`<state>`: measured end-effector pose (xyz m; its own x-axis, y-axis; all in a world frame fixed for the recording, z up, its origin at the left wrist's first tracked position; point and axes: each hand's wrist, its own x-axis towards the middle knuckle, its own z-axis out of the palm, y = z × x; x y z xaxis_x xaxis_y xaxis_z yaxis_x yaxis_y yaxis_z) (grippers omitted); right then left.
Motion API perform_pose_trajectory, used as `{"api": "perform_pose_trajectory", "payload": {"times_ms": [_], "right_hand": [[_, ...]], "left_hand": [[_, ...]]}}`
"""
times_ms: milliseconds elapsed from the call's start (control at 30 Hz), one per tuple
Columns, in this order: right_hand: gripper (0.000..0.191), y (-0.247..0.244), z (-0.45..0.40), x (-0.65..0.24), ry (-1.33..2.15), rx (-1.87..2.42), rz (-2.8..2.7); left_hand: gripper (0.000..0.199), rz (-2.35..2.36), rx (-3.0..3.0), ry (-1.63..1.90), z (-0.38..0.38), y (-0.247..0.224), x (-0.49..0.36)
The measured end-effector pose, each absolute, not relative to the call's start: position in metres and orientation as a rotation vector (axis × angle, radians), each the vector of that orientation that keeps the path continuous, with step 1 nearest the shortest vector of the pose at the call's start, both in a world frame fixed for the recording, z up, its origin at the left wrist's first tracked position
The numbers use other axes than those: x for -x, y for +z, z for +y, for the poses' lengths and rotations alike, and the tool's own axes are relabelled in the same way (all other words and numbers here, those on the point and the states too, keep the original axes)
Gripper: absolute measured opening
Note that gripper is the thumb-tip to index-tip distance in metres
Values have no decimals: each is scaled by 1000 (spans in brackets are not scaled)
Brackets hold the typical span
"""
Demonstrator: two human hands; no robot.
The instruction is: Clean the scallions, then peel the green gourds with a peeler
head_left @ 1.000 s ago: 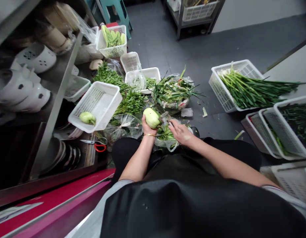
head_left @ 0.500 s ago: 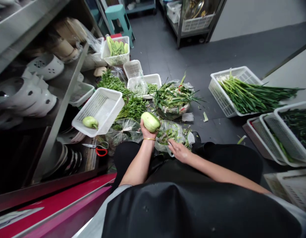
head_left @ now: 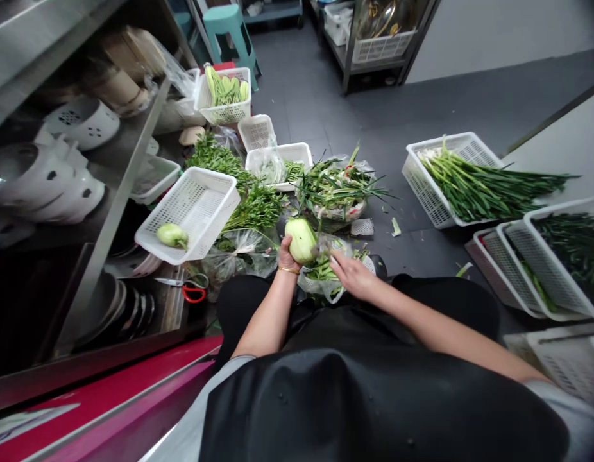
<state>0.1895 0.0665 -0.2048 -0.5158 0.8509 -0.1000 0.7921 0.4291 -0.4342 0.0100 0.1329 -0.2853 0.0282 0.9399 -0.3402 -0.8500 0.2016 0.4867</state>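
Note:
My left hand (head_left: 288, 255), with a gold bangle at the wrist, is wrapped round a pale green gourd (head_left: 301, 240) and holds it up over a plastic bag. Closed on a small peeler (head_left: 322, 246), blurred by motion, my right hand (head_left: 352, 274) brings it against the gourd's right side. Green peelings (head_left: 321, 268) lie in the clear bag (head_left: 336, 294) beneath. To the left, another light green gourd (head_left: 170, 235) with its stem on rests in a white perforated basket (head_left: 210, 199).
Red-handled scissors (head_left: 194, 293) lie on the shelf edge at left. Leafy greens (head_left: 258, 205) and a heap of scallion trimmings (head_left: 338, 189) are ahead. Scallions fill a basket (head_left: 422, 192) at right, near stacked baskets (head_left: 513, 269). A teal stool (head_left: 224, 22) stands behind.
The gourd has been turned more upright and shifted slightly right in my left hand. My right hand has risen, bringing the peeler to the gourd's side.

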Motion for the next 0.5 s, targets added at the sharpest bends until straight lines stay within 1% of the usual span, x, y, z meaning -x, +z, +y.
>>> {"api": "perform_pose_trajectory", "payload": {"times_ms": [33, 100, 200, 267, 333, 400, 500], "right_hand": [[29, -212, 45, -203, 811, 1450, -2543], [27, -215, 23, -225, 870, 1482, -2545], [30, -196, 53, -233, 740, 1498, -2557], [30, -176, 93, -221, 627, 1440, -2589], [29, -161, 121, -204, 585, 1408, -2608], [28, -157, 123, -192, 634, 1439, -2528], [27, -170, 90, -190, 769, 1510, -2263]], "left_hand": [[60, 682, -160, 1376, 133, -287, -9], [61, 679, -174, 1332, 132, -290, -6], [62, 680, -227, 1259, 127, -290, -5], [63, 691, -292, 1210, 124, -287, -3], [65, 680, -372, 1189, 121, -284, -2], [66, 639, -437, 1197, 120, -281, -2], [67, 579, -459, 1149, 116, -282, -14]]}}
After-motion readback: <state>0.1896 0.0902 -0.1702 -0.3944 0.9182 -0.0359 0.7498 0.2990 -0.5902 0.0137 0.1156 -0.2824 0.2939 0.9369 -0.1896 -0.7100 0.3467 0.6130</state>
